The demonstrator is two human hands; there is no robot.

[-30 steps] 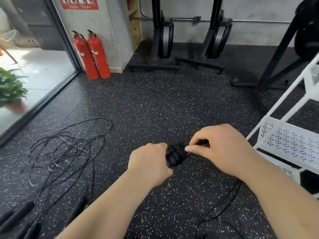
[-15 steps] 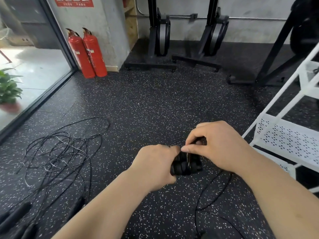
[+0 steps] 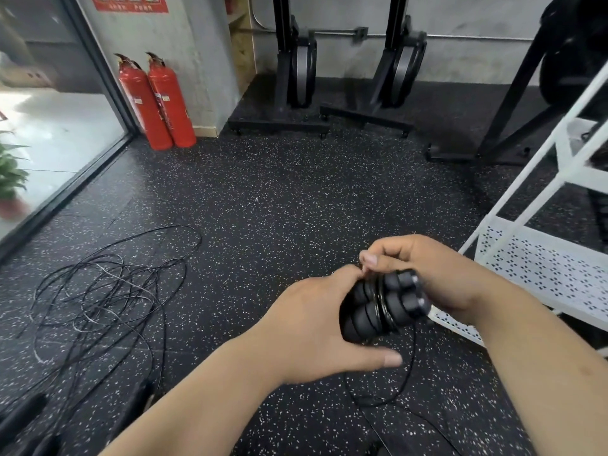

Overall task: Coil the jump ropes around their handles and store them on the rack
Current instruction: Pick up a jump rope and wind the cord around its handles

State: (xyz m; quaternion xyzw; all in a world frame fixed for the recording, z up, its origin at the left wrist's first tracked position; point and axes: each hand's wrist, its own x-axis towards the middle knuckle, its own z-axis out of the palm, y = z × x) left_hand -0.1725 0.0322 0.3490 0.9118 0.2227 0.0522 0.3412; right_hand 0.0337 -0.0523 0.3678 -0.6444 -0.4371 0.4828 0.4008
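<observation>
My left hand (image 3: pixel 316 327) grips a pair of black ribbed jump rope handles (image 3: pixel 381 306) held side by side, with several turns of thin black cord around their middle. My right hand (image 3: pixel 424 274) pinches the cord just above the handles, thumb and forefinger together. The loose rest of that cord (image 3: pixel 398 390) hangs down in a loop to the floor below the handles. A tangle of other black jump ropes (image 3: pixel 105 291) lies on the floor at the left, their handles (image 3: pixel 23 419) at the lower left corner. The white rack (image 3: pixel 543 268) stands at the right.
Two red fire extinguishers (image 3: pixel 154 100) stand by the pillar at the back left. Black exercise machines (image 3: pixel 296 77) line the back wall. A glass wall and a potted plant (image 3: pixel 10 179) are at the left. The floor is black speckled rubber.
Both hands have shifted right and turned, so the handle ends now face the camera. My right hand has carried the cord over the handles. The loose cord on the floor has shortened.
</observation>
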